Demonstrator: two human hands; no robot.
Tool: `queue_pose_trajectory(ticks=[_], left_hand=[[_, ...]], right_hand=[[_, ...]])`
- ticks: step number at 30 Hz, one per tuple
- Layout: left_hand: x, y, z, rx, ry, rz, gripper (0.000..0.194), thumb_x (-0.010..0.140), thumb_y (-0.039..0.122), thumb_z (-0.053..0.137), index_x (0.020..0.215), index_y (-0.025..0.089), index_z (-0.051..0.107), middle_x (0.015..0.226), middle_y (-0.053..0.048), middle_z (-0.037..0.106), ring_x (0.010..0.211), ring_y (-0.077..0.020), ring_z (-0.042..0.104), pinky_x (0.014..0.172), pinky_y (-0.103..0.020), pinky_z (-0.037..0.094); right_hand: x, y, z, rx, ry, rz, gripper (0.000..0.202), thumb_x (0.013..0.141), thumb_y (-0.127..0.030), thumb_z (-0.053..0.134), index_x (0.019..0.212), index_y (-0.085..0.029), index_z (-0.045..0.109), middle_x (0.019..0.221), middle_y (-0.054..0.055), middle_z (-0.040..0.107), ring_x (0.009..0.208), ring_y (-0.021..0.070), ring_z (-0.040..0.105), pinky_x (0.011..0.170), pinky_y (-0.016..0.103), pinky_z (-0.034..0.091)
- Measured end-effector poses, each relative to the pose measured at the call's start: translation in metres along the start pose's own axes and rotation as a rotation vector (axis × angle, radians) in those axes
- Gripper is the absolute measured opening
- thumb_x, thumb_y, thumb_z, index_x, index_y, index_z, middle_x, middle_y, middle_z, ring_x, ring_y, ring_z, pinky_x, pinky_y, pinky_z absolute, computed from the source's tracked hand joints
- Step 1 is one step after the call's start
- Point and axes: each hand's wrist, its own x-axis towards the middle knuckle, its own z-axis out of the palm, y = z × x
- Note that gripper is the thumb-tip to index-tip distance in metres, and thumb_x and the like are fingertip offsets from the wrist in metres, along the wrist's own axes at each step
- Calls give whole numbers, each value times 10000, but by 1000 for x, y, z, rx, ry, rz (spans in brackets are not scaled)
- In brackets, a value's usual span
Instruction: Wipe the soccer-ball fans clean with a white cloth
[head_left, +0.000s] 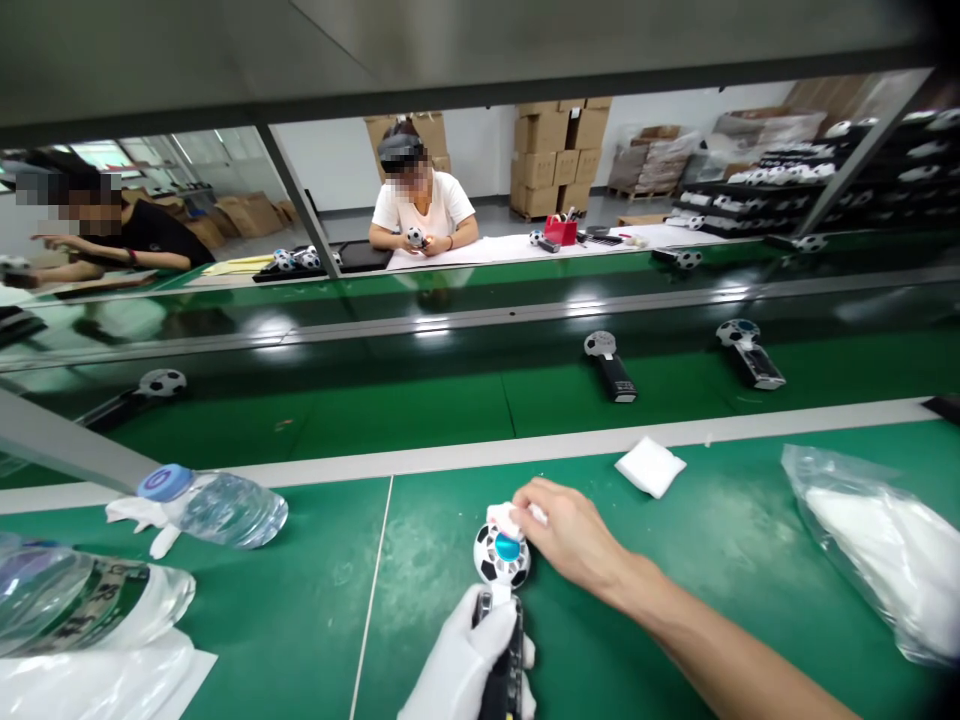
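On the near green bench mat (300,600) beside the conveyor, the gloved left hand (465,665) gripped the football-patterned handheld fan (501,560) by its handle while the bare right hand (574,540) pinched a white wipe (506,518) against its head, where hard rubbing might twist it loose.

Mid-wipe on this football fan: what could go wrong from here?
1. The right hand presses a small wipe on the fan head while only the gloved left hand grips the handle; a hard push might twist it loose.
2. The bottle lies on its side nearby; a bump could roll it.
3. The spare pad sits close to the belt edge and may slide onto it.
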Motion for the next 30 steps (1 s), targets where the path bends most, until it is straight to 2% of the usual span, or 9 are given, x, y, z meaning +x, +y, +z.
queue_pose_trajectory(ticks=[3, 7, 10, 13, 17, 20, 24, 27, 30], left_hand=[[-2, 2, -2, -83, -55, -38, 317, 892, 410, 456, 1025, 133, 533, 770, -7, 577, 538, -70, 517, 500, -210, 456], [-7, 5, -8, -196, -60, -54, 303, 874, 371, 506, 1056, 130, 539, 929, -47, 591, 734, -118, 579, 638, -276, 515], [-5, 6, -12, -277, -55, -83, 303, 870, 354, 518, 1076, 133, 536, 982, -58, 585, 801, -138, 585, 686, -307, 522], [-3, 6, -17, -350, -36, -115, 314, 873, 375, 508, 1068, 130, 539, 949, -54, 593, 767, -130, 587, 661, -295, 521], [-3, 11, -25, -436, 42, -128, 395, 868, 466, 479, 1084, 140, 535, 797, -20, 599, 582, -85, 557, 512, -218, 484], [-1, 21, -27, -482, 88, -118, 425, 807, 503, 555, 1078, 174, 559, 701, -6, 596, 495, -85, 549, 433, -184, 441], [9, 34, -25, -490, 74, -105, 406, 750, 508, 617, 1032, 216, 593, 596, 13, 560, 408, -102, 518, 350, -184, 377], [15, 39, -22, -469, 59, -124, 425, 797, 527, 550, 1044, 183, 571, 617, 15, 559, 430, -95, 519, 376, -191, 398], [15, 39, -22, -444, 49, -135, 415, 863, 495, 468, 1070, 141, 537, 726, -5, 580, 519, -80, 529, 453, -204, 450]], right_hand=[[5, 14, -11, 182, 64, 111, 202, 828, -315, 486, 720, -188, 600, 765, 2, 597, 712, 147, 532, 664, 264, 375], [-1, 23, -22, 410, 63, 261, 217, 788, -378, 527, 718, -183, 590, 663, -18, 565, 614, 130, 474, 578, 242, 339], [-7, 26, -22, 471, 50, 279, 210, 774, -371, 548, 730, -171, 596, 663, -17, 549, 623, 121, 452, 590, 237, 329], [-9, 26, -19, 583, 46, 309, 232, 764, -391, 566, 726, -163, 589, 633, -21, 527, 583, 105, 419, 558, 226, 308], [-13, 26, -19, 736, 20, 405, 286, 740, -443, 599, 710, -161, 566, 544, -40, 474, 484, 75, 334, 467, 207, 230], [-19, 29, -18, 788, -13, 431, 320, 742, -474, 600, 707, -159, 559, 507, -41, 456, 461, 71, 314, 448, 205, 207], [-24, 33, -14, 772, -13, 421, 351, 750, -501, 583, 702, -154, 559, 528, -31, 460, 479, 75, 324, 457, 209, 207], [-26, 35, -13, 736, -3, 417, 367, 758, -521, 560, 703, -158, 552, 531, -35, 435, 477, 76, 302, 455, 218, 194], [-25, 33, -15, 704, 34, 404, 367, 769, -532, 537, 734, -167, 559, 565, -31, 444, 496, 85, 311, 471, 226, 211]])
